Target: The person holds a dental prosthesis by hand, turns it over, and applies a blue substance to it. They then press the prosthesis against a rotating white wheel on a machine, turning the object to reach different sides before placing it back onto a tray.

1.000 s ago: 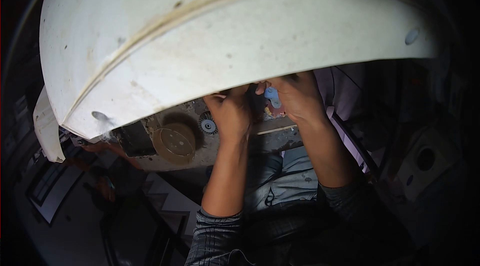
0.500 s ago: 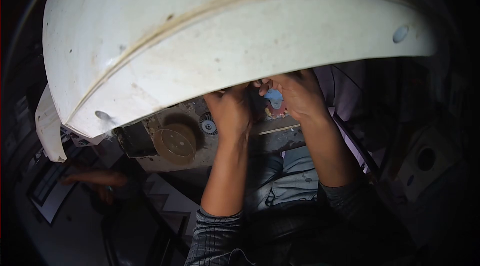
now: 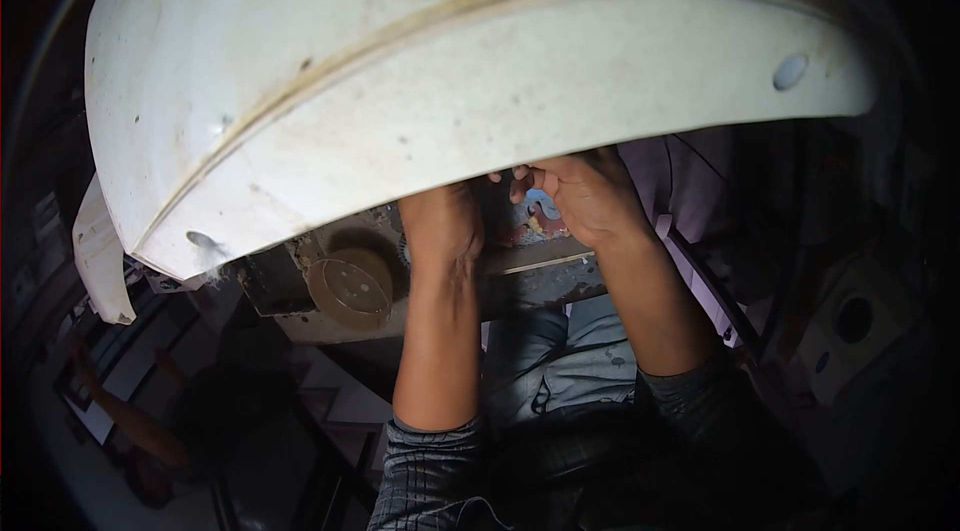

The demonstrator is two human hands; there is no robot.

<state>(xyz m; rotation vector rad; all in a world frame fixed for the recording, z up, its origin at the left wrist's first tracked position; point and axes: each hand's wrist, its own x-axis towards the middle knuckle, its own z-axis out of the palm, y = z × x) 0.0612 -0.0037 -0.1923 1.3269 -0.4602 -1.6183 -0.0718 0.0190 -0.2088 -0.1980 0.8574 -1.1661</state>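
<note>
Hood (image 3: 500, 71): white, stained; its lower edge hides the tips of both hands.
Left hand (image 3: 440, 223): over the tabletop (image 3: 560, 278), back of hand up; fingers hidden under the hood edge, spread and grip cannot be told.
Right hand (image 3: 592, 199): fingers bent and close together, partly hidden; whether they hold anything cannot be told.
Denture (image 3: 556, 228): red with yellowish parts, beside the right hand, just below the blue piece (image 3: 541, 199); contact unclear.
Bowl (image 3: 362, 264): brown, on the tabletop, to the left of the left hand.
Stick (image 3: 545, 263): thin, pale, near the tabletop's front edge.
</note>
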